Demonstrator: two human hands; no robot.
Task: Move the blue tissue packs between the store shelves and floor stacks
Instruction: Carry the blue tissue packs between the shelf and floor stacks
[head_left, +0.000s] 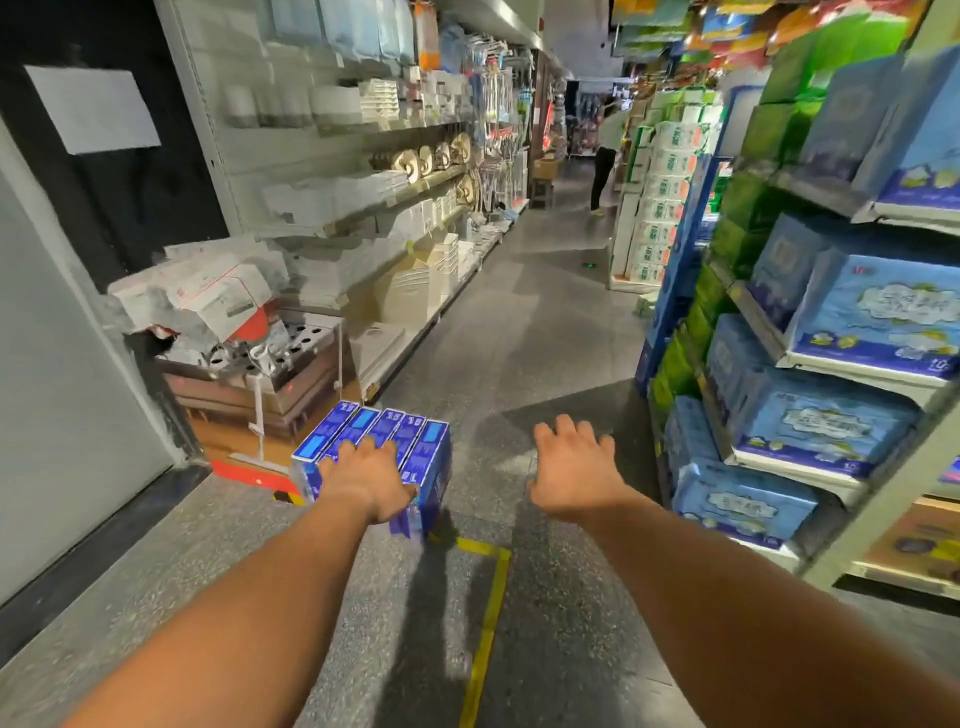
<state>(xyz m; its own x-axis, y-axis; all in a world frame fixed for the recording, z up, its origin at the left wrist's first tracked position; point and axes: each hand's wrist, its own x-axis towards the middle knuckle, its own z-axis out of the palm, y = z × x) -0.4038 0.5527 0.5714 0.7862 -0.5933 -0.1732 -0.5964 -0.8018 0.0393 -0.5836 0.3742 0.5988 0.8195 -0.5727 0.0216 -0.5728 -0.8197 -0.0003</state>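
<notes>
Resting on the floor left of centre is a bundle of blue tissue packs, its near face partly hidden by the left hand, which lies flat on top with fingers spread and relaxed. The right hand hovers open over bare floor, gripping nothing. More blue packs fill the right shelves, cut off at the frame edge, labels too blurry to read.

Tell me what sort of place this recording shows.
Most likely a shop aisle: stocked shelves of blue tissue packs on the right, housewares racks on the left, and a blue pack on the floor under the left hand.
</notes>
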